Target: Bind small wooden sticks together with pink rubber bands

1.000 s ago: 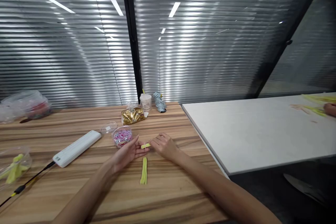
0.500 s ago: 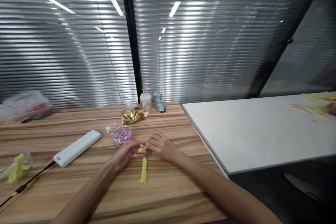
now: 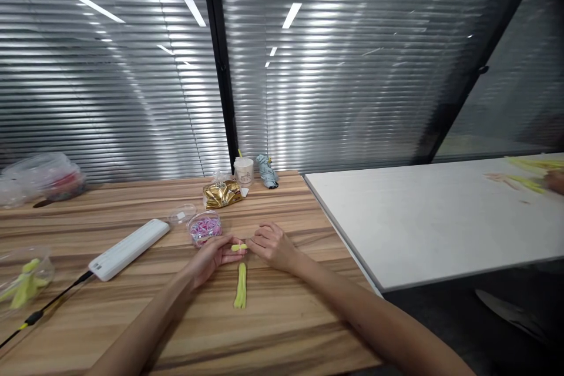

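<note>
My left hand (image 3: 217, 254) pinches a short yellow fuzzy piece (image 3: 239, 247), which looks like folded pipe cleaner, between thumb and fingers. A thin pinkish band seems to cross its middle. From the other side, the closed fingertips of my right hand (image 3: 274, 247) meet the piece's right end. Just below, on the wooden table (image 3: 291, 329), lies a longer yellow fuzzy bundle (image 3: 240, 286), pointing away from me. Behind my left hand stands a clear round tub (image 3: 205, 227) of small pink and purple bands.
A clear lid (image 3: 183, 213), gold packet (image 3: 221, 194), white cup (image 3: 244, 170) and crumpled grey-blue wrapper (image 3: 267, 171) sit behind. At left are a cabled white power bank (image 3: 128, 248), yellow pieces (image 3: 27, 288) in a clear container and plastic bags (image 3: 46, 175). Another person's hand (image 3: 556, 181) works over the white table (image 3: 396, 223).
The yellow piece between my hands has turned from a bent shape with ends apart to a straighter, level one. My right hand has shifted very slightly; the bundle on the table stays put.
</note>
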A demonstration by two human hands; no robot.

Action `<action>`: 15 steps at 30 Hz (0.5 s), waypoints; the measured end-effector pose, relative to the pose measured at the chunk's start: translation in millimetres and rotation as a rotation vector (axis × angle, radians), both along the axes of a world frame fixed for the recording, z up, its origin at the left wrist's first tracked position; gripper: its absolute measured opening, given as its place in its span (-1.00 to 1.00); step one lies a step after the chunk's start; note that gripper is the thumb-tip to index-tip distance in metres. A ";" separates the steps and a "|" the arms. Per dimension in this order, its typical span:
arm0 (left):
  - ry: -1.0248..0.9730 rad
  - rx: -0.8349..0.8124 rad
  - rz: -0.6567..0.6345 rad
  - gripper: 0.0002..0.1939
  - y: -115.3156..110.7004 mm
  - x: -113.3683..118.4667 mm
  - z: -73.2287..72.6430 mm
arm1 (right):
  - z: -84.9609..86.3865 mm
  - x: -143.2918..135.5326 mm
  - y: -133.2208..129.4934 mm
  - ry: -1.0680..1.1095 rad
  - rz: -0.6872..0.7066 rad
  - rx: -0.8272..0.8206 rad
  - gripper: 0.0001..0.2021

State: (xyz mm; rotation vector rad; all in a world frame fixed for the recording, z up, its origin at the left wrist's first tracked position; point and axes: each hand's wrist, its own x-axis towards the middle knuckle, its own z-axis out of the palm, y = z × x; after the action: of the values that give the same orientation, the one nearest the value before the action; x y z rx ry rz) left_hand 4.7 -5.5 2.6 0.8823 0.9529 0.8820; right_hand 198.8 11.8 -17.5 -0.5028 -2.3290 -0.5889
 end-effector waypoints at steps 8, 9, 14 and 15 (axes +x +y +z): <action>-0.099 0.000 0.065 -0.87 4.2 -4.4 4.4 | -1.4 -5.5 -5.6 0.168 -0.070 -0.209 -0.84; -0.110 0.002 0.081 -0.87 4.7 -4.4 4.7 | -1.9 -6.9 -6.3 0.197 -0.081 -0.234 -0.84; -0.187 0.007 0.172 -0.88 4.6 -1.0 4.9 | -6.0 -10.3 -3.9 0.357 -0.187 -0.336 -0.84; -0.181 0.013 0.184 -0.88 4.1 -0.3 4.7 | -6.5 -9.3 -2.0 0.391 -0.239 -0.356 -0.83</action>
State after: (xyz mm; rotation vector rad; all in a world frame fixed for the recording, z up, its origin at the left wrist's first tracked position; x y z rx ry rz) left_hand 4.4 -1.4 7.3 0.7200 0.8806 1.1077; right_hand 189.5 9.8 -24.0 -0.9778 -2.0118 -0.1543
